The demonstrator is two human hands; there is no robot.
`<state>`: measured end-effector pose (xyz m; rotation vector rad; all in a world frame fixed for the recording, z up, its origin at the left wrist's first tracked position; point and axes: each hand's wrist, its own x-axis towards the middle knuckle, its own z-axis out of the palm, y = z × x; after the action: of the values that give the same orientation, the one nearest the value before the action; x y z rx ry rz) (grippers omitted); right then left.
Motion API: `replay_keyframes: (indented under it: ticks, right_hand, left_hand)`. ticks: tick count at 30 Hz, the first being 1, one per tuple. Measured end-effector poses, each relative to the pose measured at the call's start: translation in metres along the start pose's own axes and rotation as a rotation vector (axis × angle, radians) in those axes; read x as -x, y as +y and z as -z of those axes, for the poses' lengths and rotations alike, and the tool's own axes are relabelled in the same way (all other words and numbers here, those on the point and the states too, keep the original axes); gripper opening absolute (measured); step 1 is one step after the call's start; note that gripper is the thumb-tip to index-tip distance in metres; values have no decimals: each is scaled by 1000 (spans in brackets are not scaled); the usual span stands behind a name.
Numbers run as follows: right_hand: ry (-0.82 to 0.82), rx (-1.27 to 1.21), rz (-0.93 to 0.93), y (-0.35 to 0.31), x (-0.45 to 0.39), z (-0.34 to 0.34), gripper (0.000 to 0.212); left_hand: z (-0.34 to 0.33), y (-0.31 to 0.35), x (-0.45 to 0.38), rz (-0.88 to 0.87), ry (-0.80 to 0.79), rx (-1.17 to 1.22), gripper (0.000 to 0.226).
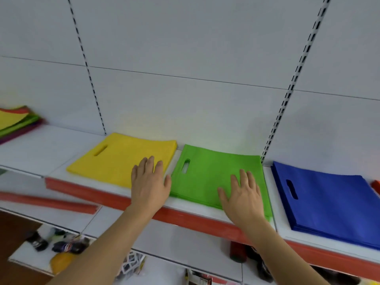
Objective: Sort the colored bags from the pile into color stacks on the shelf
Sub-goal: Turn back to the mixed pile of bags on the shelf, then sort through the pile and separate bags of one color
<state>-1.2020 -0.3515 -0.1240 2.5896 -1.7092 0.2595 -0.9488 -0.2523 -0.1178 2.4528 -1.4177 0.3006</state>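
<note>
I see the green stack (216,177) lying flat on the shelf (37,153), between the yellow stack (115,159) on its left and the blue stack (329,200) on its right, each a little apart from its neighbour. My right hand (243,194) lies spread, fingers straight, flat on the green stack's near corner. My left hand (149,182) is also spread, resting over the near right corner of the yellow stack, thumb towards the green; neither hand grips anything. A sliver of red (376,186) shows at the far right edge. The mixed pile (16,122) at far left still holds yellow, green, red and purple bags, so I judge sorting well begun but unfinished.
</note>
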Motion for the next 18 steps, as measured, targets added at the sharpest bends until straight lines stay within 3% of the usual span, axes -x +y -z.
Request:
replay_keyframes:
  ticks: [5,18]
  right_hand:
    - [31,-10,97,-72,6,1,79]
    - [32,-61,338,-326,63,-9,78]
  left_hand:
    - [19,-62,13,61,1,-38,63]
    - [79,-302,77,225,-23,-76,63]
